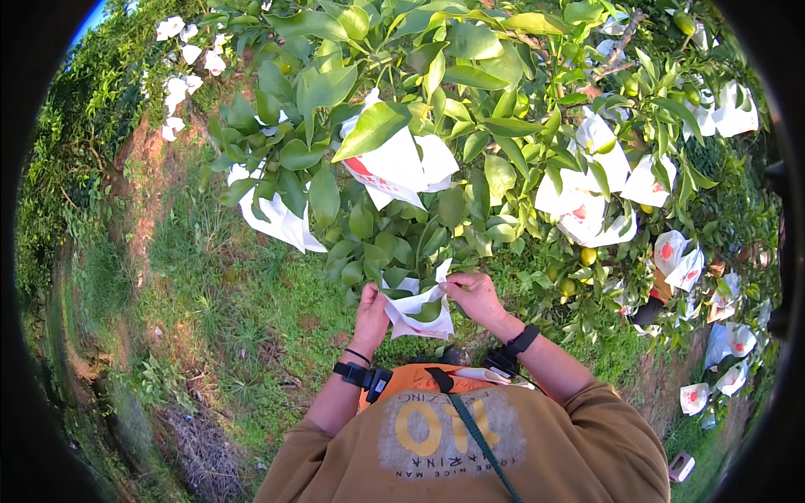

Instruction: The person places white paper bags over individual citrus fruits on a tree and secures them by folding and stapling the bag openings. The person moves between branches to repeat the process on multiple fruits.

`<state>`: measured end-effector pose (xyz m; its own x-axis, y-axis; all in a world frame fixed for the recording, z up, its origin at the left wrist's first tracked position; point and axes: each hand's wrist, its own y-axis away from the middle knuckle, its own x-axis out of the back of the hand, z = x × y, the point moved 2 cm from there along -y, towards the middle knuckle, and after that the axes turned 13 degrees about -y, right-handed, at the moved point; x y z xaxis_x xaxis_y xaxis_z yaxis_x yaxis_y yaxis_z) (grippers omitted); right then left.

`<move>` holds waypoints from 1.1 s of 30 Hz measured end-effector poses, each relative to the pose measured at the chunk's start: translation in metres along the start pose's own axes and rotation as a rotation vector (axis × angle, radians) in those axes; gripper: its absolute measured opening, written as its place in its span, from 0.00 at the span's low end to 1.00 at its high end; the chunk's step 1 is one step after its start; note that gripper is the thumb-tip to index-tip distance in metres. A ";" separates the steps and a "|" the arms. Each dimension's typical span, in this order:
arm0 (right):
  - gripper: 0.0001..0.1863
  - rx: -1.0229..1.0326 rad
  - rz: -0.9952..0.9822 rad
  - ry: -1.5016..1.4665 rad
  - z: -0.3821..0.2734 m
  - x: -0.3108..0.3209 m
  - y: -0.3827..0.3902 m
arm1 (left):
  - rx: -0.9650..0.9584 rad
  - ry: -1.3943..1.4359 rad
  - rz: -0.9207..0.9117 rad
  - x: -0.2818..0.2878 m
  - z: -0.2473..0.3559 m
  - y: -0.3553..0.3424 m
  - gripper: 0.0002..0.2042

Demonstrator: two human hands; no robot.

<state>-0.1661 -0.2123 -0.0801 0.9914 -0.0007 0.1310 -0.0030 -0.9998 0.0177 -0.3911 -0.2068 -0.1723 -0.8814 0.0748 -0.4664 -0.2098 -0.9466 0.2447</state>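
Note:
A white paper fruit bag [426, 325] hangs low on the tree in front of me, its mouth spread around green leaves. My left hand [370, 322] pinches the bag's left edge. My right hand [475, 298] pinches its upper right corner, which sticks up as a pointed flap. Any fruit inside the bag is hidden by leaves and paper. Just above hangs another white bag with red print [392, 168], partly behind a large leaf. To its left is one more white bag [281, 220] among the leaves.
Leafy branches [470, 67] fill the space ahead. More bagged fruit [587, 197] hangs at right, with bare yellow fruit [588, 256] below. An orange pouch [411, 377] holding folded white paper [482, 374] sits at my waist. Grass [226, 293] covers the ground at left.

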 end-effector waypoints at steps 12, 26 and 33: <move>0.16 0.076 -0.050 0.516 -0.024 0.001 0.023 | -0.068 -0.185 0.068 -0.014 0.019 0.020 0.05; 0.24 0.326 -0.408 0.413 -0.074 0.004 -0.009 | -0.011 -0.163 -0.053 0.007 0.033 -0.002 0.04; 0.13 0.248 -0.519 0.686 -0.068 0.004 -0.015 | -0.025 -0.109 -0.035 0.007 0.040 -0.006 0.05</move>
<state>-0.1707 -0.1965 -0.0129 0.5632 0.3839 0.7317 0.5312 -0.8465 0.0353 -0.4131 -0.1876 -0.1433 -0.9150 0.1402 -0.3784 -0.2315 -0.9504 0.2077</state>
